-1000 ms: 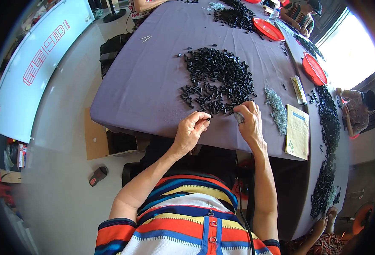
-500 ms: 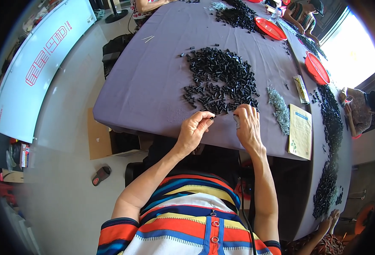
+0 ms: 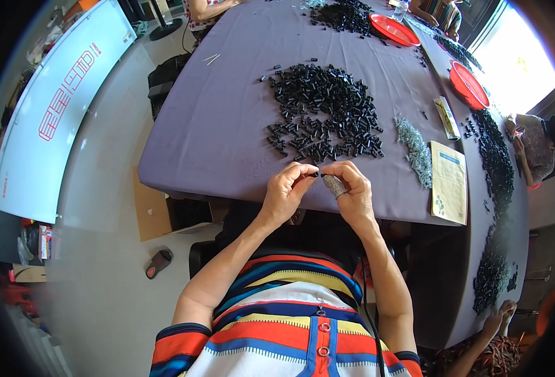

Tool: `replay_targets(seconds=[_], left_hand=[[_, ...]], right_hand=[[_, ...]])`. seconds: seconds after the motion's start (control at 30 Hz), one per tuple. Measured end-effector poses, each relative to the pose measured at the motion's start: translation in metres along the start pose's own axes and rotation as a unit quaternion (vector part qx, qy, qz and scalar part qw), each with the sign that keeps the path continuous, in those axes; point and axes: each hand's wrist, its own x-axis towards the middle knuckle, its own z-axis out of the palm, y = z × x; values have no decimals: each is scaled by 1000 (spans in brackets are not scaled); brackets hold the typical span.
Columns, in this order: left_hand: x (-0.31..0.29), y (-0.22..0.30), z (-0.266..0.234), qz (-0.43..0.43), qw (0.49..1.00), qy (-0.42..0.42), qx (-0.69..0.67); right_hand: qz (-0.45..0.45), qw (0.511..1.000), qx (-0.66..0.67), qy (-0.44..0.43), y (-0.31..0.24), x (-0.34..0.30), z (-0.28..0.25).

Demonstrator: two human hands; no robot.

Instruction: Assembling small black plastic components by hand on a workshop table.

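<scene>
Left hand (image 3: 287,191): thumb and forefinger are pinched together on one small black piece (image 3: 315,174), its dark end protruding past the fingertips toward the right; the remaining fingers are curled in. Right hand (image 3: 356,198): thumb and forefinger are drawn together at the tips, facing the left hand and just beside it. A dark spot shows at those tips, too small to tell whether it is a separate part. A grey covering (image 3: 334,186) is wrapped about the right thumb. Both hands are above the near edge of the counter (image 3: 202,138), directly in front of the wearer.

The held piece is short, black and apparently cylindrical; finer detail cannot be made out. Beyond the hands lies a broad heap of similar black pieces (image 3: 327,94), glossy, lying at mixed angles, with a few strays at its far left edge. Right of this heap is a strip of pale translucent bits (image 3: 414,154), near a tan envelope (image 3: 448,185).
</scene>
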Motion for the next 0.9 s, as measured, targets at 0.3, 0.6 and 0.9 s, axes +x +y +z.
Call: replay_targets(seconds=[0.3, 0.6, 0.9], left_hand=[[0, 3, -3, 18, 999, -14, 22], [0, 5, -3, -17, 999, -35, -21], [1, 11, -5, -84, 994, -23, -62]], right_hand=[[-27, 998, -56, 5, 4, -1, 2], [34, 999, 34, -2, 12, -6, 6], [97, 992, 82, -4, 15, -8, 7]])
